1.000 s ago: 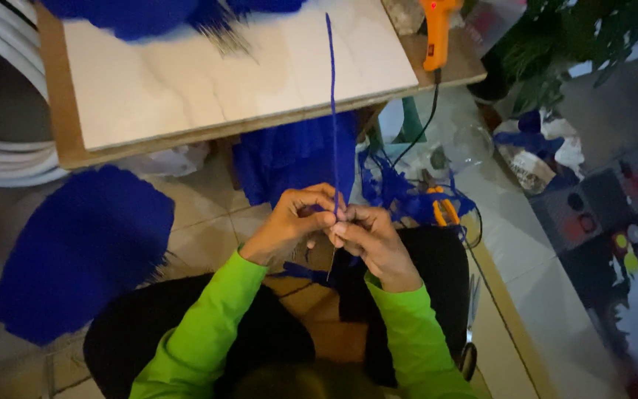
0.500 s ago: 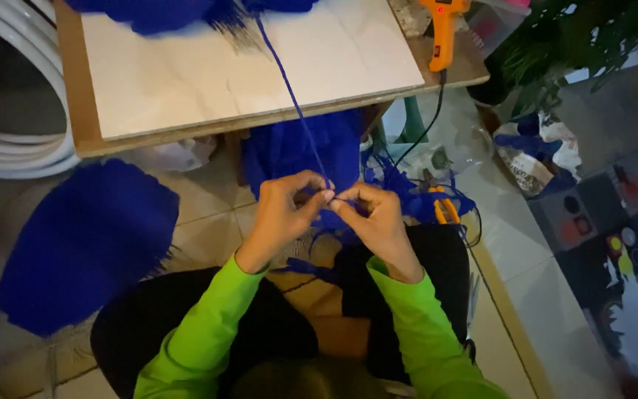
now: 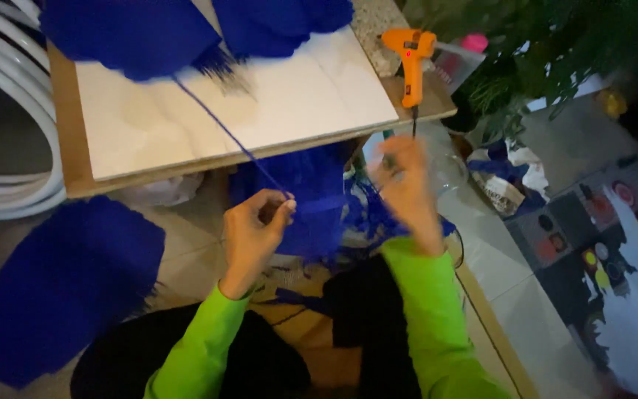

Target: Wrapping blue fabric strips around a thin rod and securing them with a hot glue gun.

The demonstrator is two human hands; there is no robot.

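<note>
My left hand pinches the near end of a thin blue strand that runs up and left over the white board to the blue fringed pieces at the far edge. My right hand is raised and blurred, to the right of the strand, just below the orange glue gun; I cannot tell what it holds. Both sleeves are bright green.
A large blue paper shape lies on the floor at the left. More blue material hangs under the low table. White tubing curves at the far left. Green plants and a patterned mat are at the right.
My hands were together on the strand in front of me. They have come apart: the right hand swung up and right toward the glue gun, and the left keeps the strand.
</note>
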